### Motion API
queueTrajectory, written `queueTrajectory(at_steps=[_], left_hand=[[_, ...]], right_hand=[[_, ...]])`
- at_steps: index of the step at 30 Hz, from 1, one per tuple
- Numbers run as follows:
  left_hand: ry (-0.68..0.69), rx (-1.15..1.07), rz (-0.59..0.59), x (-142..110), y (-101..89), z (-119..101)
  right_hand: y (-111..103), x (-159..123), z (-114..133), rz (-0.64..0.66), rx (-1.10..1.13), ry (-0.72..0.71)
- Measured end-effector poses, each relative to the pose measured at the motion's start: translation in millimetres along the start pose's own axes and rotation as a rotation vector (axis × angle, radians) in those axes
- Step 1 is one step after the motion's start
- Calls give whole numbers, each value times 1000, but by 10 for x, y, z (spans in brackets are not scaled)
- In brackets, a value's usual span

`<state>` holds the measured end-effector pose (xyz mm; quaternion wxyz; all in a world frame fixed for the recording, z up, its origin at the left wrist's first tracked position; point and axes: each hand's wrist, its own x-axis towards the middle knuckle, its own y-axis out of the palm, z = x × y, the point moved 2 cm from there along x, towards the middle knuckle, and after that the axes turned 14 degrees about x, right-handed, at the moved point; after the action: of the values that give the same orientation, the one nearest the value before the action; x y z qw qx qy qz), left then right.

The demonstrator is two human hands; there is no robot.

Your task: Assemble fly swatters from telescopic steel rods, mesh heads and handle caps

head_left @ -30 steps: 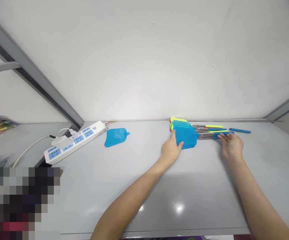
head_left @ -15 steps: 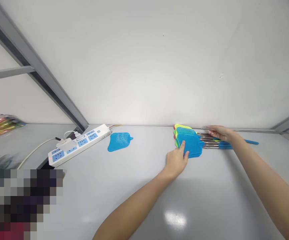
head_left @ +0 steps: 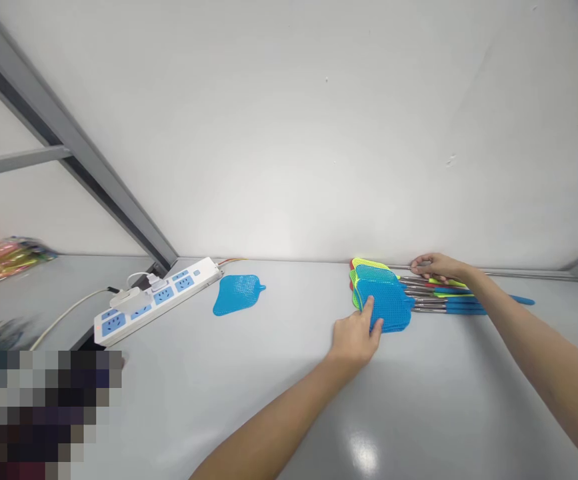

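Several fly swatters lie stacked on the grey table, with mesh heads in blue point(head_left: 389, 308), yellow-green and teal, and a bit of red at the edge. Their metal shafts and coloured grips point(head_left: 463, 307) point right. My left hand point(head_left: 355, 337) grips the stack's near-left edge, index finger on top of the blue mesh and thumb at its lower edge. By the wall, my right hand point(head_left: 439, 267) has its fingers curled in a pinch at a thin metal rod point(head_left: 519, 274), above the shafts. My right wrist partly covers the grips.
A separate blue swatter head point(head_left: 239, 295) lies left of the stack. Beyond it stands a white power strip point(head_left: 156, 303) with plugs and a cable. Shiny plastic packages point(head_left: 9, 260) sit at far left. A wall and a grey metal frame point(head_left: 113, 193) bound the table.
My right hand's fingers have drawn together at the rod. My left hand stays on the stack. The whole view has shifted slightly, so things appear a little lower.
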<state>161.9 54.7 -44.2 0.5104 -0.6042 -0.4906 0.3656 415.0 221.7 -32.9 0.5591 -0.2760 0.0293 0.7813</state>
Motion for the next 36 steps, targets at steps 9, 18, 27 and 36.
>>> queueTrajectory(at_steps=[9, 18, 27, 36], left_hand=[[13, 59, -4, 8, 24, 5], [4, 81, 35, 14, -14, -9], [9, 82, 2, 16, 10, -3], [0, 83, 13, 18, 4, -11]], right_hand=[[-136, -84, -144, -217, -260, -45], [-315, -208, -204, -311, -336, -99], [-405, -166, -233, -392, -434, -170], [-746, -385, -616, -709, -272, -133]])
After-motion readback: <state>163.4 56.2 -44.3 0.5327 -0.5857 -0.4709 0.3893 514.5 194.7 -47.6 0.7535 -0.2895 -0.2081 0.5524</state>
